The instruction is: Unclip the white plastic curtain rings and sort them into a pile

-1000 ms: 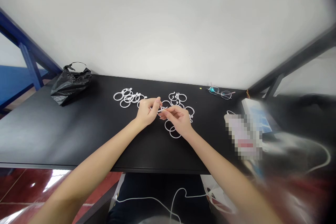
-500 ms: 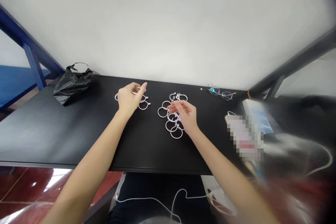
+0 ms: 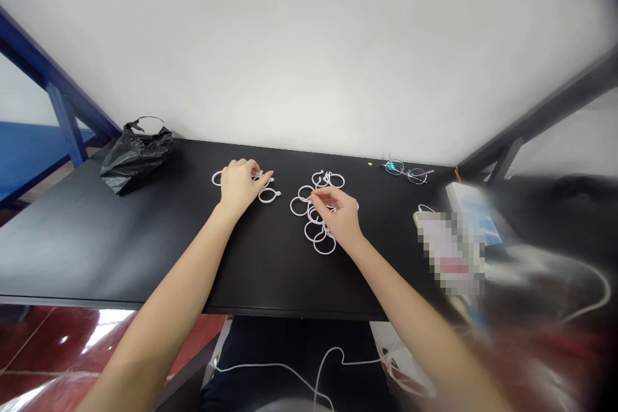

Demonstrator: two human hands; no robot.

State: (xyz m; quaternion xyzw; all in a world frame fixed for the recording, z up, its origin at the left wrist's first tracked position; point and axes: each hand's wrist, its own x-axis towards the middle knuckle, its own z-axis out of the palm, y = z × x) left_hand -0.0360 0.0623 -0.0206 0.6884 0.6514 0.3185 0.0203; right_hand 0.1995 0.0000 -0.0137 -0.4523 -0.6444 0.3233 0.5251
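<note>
Thin white loops with small knots, like hair ties, lie in two groups on the black table [image 3: 270, 257]. My left hand [image 3: 237, 185] rests palm down over the left group, its thumb apart from the curled fingers; a loop [image 3: 268, 196] shows beside the thumb and another sticks out at the far side. Part of that group is hidden under the hand. My right hand [image 3: 340, 211] pinches with thumb and forefinger at the edge of a white loop in the right pile [image 3: 315, 232], which spreads in several overlapping loops around and below the fingers.
A black plastic bag [image 3: 138, 158] stands at the back left. Eyeglasses [image 3: 405, 170] lie near the wall [image 3: 309, 51] at the right. A blurred-out item [image 3: 449, 254] and a white-and-blue box [image 3: 476, 212] are at the right edge. A white cable [image 3: 270, 365] crosses my lap.
My left hand has lowered onto the left group, and the loop seen in its fingers has come down there. My right thumb and forefinger have closed at the pile's edge.
</note>
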